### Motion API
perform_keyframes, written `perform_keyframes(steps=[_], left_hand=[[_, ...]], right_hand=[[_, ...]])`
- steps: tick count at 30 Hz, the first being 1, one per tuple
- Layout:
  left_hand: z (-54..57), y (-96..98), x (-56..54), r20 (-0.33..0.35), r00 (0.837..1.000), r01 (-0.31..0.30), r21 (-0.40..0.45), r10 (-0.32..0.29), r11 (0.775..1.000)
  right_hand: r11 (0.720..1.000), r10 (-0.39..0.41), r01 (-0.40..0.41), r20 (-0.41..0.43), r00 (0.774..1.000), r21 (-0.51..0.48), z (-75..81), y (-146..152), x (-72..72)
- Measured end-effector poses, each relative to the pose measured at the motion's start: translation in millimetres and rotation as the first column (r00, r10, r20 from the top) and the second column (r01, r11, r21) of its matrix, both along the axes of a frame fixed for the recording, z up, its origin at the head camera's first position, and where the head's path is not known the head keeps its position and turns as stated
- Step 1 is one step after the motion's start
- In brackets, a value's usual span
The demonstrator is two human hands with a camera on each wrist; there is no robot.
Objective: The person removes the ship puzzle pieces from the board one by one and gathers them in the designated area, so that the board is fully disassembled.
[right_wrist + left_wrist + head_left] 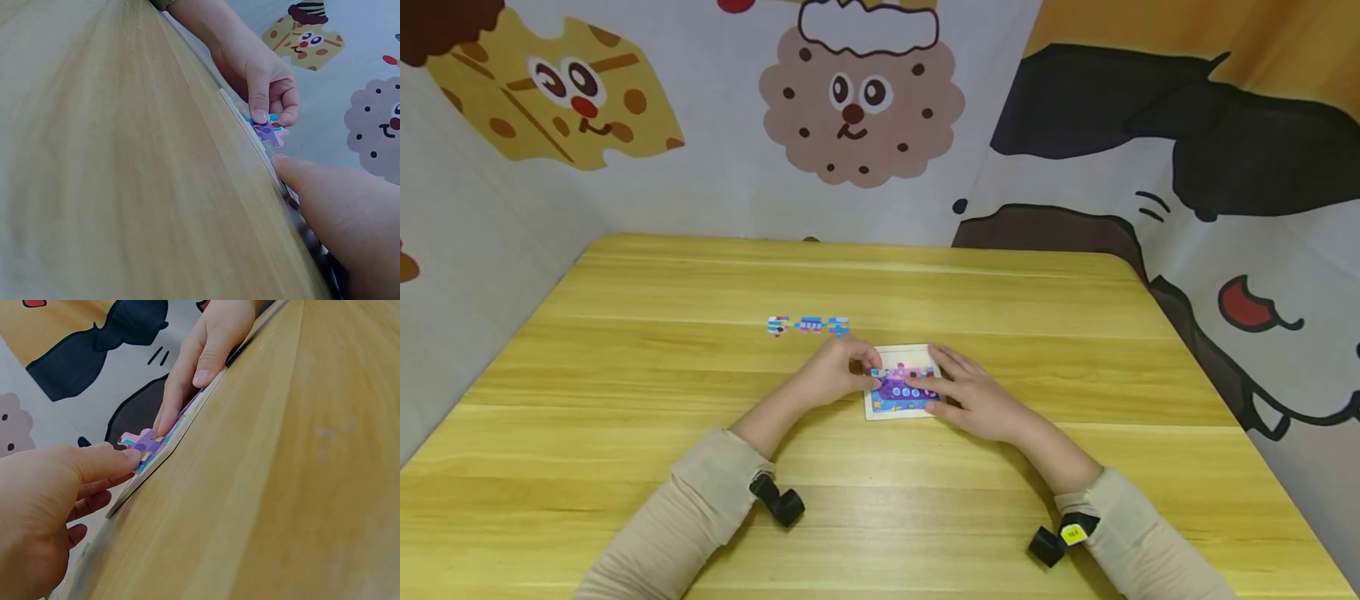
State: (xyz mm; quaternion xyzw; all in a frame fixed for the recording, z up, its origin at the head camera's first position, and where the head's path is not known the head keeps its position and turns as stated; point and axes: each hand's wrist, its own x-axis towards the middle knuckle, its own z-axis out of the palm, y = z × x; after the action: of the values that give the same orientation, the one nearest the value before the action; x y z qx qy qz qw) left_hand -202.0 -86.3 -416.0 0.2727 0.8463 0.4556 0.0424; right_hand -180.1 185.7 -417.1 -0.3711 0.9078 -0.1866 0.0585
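A small jigsaw puzzle in a pale frame (878, 414) lies on the table, its lower part filled with a purple and blue picture. At its left edge my left hand (837, 372) pinches a purple and pink puzzle piece (145, 443) between thumb and fingers; the piece is tilted up from the board in both wrist views. My right hand (981, 402) rests on the right side of the puzzle, fingers spread over the picture and the frame. In the right wrist view its thumb (294, 170) touches the board's near edge.
Several loose puzzle pieces (810, 325) lie in a row on the wooden table (700, 283), beyond the left hand. A cartoon-printed cloth (715, 200) hangs behind the table. Each forearm carries a black wrist camera (787, 507).
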Motion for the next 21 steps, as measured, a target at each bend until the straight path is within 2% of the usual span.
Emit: perform_keyframes(steps=[6, 9, 13, 16, 21], left_hand=[[0.7, -1.2, 0.1, -0.003, 1.000, 0.010, 0.005, -0.010, 1.000], [0.3, -1.3, -0.3, 0.003, 1.000, 0.011, 0.009, -0.011, 1.000], [-0.6, -1.1, -0.4, 0.012, 1.000, 0.015, 0.015, -0.015, 1.000], [-1.0, -0.8, -0.3, 0.019, 1.000, 0.009, 0.012, -0.009, 1.000], [-1.0, -0.6, -0.2, 0.030, 1.000, 0.001, 0.008, -0.002, 1.000]], right_hand=[[1.000, 0.005, -0.005, -0.024, 1.000, 0.005, 0.3, -2, 1.2], [1.000, 0.019, -0.017, -0.097, 0.995, 0.023, -0.4, -2, 3.9], [0.997, 0.061, -0.052, -0.206, 0.977, 0.050, -1.2, -5, 10.5], [0.995, 0.086, -0.073, -0.223, 0.971, 0.062, -1.0, -10, 17.6], [0.991, 0.108, -0.090, -0.194, 0.975, 0.100, -0.7, -18, 30.0]])
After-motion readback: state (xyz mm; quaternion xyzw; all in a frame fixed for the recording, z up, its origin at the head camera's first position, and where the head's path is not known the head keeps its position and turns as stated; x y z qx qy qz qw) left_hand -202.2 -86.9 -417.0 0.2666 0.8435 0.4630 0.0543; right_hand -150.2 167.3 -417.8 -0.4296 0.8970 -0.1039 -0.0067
